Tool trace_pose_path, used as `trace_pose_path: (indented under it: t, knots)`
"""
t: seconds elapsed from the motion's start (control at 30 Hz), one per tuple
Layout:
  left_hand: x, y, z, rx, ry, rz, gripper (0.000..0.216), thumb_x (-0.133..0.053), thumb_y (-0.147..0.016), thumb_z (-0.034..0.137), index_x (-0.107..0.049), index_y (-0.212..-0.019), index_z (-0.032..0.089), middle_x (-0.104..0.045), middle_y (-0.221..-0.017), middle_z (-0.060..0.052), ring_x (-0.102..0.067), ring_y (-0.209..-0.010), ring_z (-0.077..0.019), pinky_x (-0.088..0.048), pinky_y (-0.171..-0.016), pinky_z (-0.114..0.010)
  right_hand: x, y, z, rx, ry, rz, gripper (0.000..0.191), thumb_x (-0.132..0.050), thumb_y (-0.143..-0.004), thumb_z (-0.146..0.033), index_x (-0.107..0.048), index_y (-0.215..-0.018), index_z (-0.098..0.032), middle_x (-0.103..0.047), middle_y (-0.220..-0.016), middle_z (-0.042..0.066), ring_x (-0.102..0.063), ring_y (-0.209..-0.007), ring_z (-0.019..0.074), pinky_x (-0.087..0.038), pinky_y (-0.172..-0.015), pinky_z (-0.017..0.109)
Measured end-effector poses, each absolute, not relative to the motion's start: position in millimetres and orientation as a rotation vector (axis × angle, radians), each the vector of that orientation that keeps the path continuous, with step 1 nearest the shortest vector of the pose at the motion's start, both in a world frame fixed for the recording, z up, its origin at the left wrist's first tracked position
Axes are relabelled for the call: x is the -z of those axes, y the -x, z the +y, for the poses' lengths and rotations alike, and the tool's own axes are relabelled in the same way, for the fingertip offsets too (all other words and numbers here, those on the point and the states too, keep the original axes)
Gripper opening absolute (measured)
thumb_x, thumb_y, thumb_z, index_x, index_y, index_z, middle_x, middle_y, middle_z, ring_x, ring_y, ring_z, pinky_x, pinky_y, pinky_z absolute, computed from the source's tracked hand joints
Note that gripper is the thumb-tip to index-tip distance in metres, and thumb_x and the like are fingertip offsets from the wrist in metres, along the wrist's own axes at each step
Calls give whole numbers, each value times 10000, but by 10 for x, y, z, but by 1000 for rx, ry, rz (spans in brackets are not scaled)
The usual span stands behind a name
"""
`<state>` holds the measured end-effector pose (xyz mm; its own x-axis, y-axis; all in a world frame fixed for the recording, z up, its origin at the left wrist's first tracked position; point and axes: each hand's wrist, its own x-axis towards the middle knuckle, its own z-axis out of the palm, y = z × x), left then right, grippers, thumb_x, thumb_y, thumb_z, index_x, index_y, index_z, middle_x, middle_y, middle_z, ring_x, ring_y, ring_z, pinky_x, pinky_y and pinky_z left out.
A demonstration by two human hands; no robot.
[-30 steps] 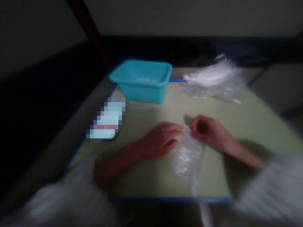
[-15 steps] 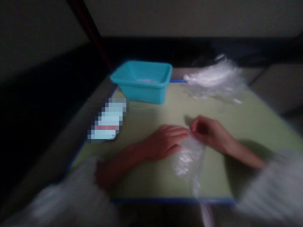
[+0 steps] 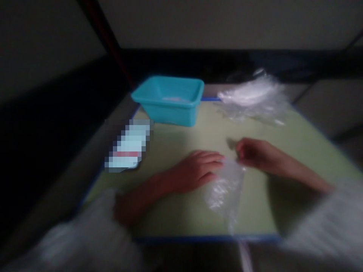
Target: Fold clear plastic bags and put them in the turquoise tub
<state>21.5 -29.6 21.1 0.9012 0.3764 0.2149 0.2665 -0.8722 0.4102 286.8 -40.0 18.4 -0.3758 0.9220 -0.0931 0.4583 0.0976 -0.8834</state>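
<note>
A crumpled clear plastic bag (image 3: 224, 192) lies near the table's front edge, and a thin strip of it or of something like it hangs over that edge. My left hand (image 3: 197, 172) rests flat with its fingers stretched out, the fingertips on the bag's upper left part. At the bag's upper right corner is my right hand (image 3: 252, 153), its fingers curled in a pinch at the bag's edge. Blur hides exactly how much of the plastic is between those fingers.
A turquoise plastic basin (image 3: 172, 113) stands at the back left of the pale table (image 3: 170, 223). More clear plastic bags (image 3: 255, 96) lie piled at the back right. A phone-like object (image 3: 130, 145), its screen pixelated, lies by the left edge.
My right hand has moved a little to the right along the bag's top edge, away from my left fingertips. The left hand stays in place, and the view has shifted slightly.
</note>
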Motion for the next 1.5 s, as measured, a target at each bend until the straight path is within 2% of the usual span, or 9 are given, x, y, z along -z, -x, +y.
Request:
trace_pose_path:
  t: [0.1, 0.3, 0.43, 0.67, 0.9, 1.07, 1.23, 1.5]
  knots:
    - [-212, -214, -295, -411, -2677, 470, 332, -444, -922, 258, -549, -1220, 157, -501, -1362, -108, -424, -1287, -216, -304, -1084, -403, -235, -2944, -399, -1219, 1380, -1904, 241, -710, -652, -299, -575, -835, -217, -604, -689, -18, -563, -563, 137, -442, -496, 244]
    - [-220, -213, -297, -417, -2664, 464, 326, -435, -925, 256, -546, -1218, 168, -502, -1360, -109, -427, -1285, -215, -306, -1083, -409, -594, -2780, -545, -795, 1352, -2043, 90, -630, -735, -273, -574, -717, -205, -607, -681, 10, -545, -604, 147, -436, -553, 259]
    - [-214, -214, -295, -419, -2677, 473, 327, -434, -926, 274, -552, -1207, 156, -527, -1330, -114, -448, -1258, -217, -323, -1066, -396, -649, -2551, -654, -1085, 1211, -2019, 121, -564, -817, -293, -568, -748, -193, -609, -700, 18, -563, -631, 147, -454, -566, 254]
    - [-188, -215, -289, -434, -2698, 486, 314, -443, -919, 263, -565, -1187, 155, -502, -1359, -101, -427, -1273, -204, -317, -1072, -380, -514, -2597, -587, -1372, 1160, -2187, 101, -542, -827, -250, -554, -749, -188, -590, -701, 4, -548, -624, 134, -459, -583, 255]
    - [-188, -222, -288, -420, -2680, 516, 282, -452, -919, 269, -592, -1141, 166, -513, -1349, -103, -432, -1275, -212, -314, -1075, -388, -567, -2538, -668, -1265, 1042, -2297, 86, -571, -827, -210, -611, -757, -180, -623, -722, 15, -569, -638, 137, -456, -578, 243]
    - [-187, -238, -278, -423, -2678, 477, 290, -439, -927, 268, -599, -1131, 138, -511, -1353, -101, -432, -1274, -212, -314, -1076, -381, -562, -2448, -786, -1391, 916, -2410, 69, -562, -844, -176, -626, -831, -155, -637, -808, 42, -583, -710, 132, -473, -628, 236]
    - [-209, -242, -282, -416, -2663, 503, 307, -454, -923, 284, -597, -1151, 136, -510, -1356, -98, -436, -1272, -217, -317, -1075, -386, -587, -2352, -884, -1547, 772, -2443, 48, -586, -823, -137, -626, -824, -111, -614, -755, 41, -561, -651, 106, -456, -592, 206]
    - [-195, -226, -267, -447, -2662, 469, 294, -446, -928, 284, -587, -1151, 153, -517, -1349, -90, -441, -1266, -207, -332, -1064, -383, -578, -2158, -1094, -1475, 513, -2627, 89, -581, -791, -70, -650, -824, -116, -633, -705, 21, -570, -657, 108, -450, -632, 208]
